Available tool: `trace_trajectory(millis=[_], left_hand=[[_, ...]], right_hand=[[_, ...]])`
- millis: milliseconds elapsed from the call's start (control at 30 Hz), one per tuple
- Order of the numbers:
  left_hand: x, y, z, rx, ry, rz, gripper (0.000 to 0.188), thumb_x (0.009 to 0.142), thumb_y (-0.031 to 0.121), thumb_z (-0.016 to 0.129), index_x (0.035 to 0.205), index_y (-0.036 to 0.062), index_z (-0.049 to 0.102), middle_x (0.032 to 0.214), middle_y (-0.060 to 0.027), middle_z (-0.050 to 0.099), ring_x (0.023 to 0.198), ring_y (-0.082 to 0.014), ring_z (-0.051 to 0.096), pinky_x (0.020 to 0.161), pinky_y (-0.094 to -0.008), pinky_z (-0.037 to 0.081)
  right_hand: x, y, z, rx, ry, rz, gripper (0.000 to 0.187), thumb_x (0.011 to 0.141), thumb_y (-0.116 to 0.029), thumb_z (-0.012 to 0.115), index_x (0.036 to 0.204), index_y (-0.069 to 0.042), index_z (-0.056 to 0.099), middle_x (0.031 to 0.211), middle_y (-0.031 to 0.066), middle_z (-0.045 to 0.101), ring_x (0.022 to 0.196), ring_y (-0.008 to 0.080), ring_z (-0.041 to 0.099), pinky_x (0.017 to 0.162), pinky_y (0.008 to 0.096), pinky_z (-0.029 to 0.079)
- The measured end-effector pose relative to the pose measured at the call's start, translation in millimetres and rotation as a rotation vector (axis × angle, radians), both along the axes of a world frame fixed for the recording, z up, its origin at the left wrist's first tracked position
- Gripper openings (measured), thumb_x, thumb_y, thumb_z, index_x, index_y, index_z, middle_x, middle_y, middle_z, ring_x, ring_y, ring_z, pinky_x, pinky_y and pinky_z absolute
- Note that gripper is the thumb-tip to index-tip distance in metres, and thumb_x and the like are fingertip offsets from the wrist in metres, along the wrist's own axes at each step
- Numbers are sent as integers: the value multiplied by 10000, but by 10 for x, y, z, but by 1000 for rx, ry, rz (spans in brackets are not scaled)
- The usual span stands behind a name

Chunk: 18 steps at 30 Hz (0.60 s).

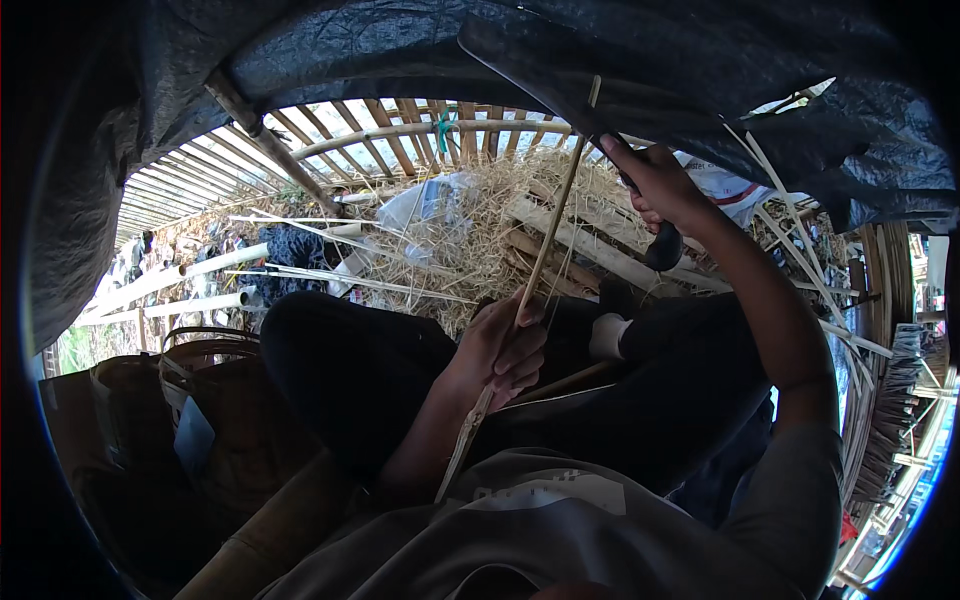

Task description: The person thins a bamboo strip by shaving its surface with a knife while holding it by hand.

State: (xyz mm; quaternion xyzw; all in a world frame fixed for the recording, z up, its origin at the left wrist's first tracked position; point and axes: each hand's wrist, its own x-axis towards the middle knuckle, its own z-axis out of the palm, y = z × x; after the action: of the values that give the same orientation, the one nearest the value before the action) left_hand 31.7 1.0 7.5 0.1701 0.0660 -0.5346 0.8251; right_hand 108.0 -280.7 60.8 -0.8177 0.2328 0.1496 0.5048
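Ahead, knife (pixel 535 80); dark tarp (pixel 690 65); slatted fence (pixel 468 135); straw-strewn ground (pixel 485 215)

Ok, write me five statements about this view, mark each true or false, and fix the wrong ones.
1. The left hand grips a bamboo strip. True.
2. The right hand holds a machete by its blade. False: it grips the dark handle.
3. The machete's blade points down at the lap. False: it points toward the picture's upper left.
4. Straw lies beyond the person's bent legs. True.
5. The tie on the slatted fence is red. False: the tie is green.
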Motion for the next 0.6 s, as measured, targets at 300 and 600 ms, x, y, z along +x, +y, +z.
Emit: trace_trajectory(millis=[300,600], left_hand=[[-25,-108,32,24,-18,-64,363,1084,393,274,859,168,449,442,59,315,300,-65,267,317,-217,208],[-15,-74,25,110,-87,-44,345,1082,377,285,863,167,449,445,60,312,314,-57,261,325,-217,210]], right_hand=[[56,-368,26,-23,-16,-61,667,879,-686,570,703,-49,484,470,-19,380,328,71,377,323,262,326],[205,-317,25,-190,-36,-32,646,873,-659,608,619,-88,446,472,-18,396,340,82,399,333,253,324]])
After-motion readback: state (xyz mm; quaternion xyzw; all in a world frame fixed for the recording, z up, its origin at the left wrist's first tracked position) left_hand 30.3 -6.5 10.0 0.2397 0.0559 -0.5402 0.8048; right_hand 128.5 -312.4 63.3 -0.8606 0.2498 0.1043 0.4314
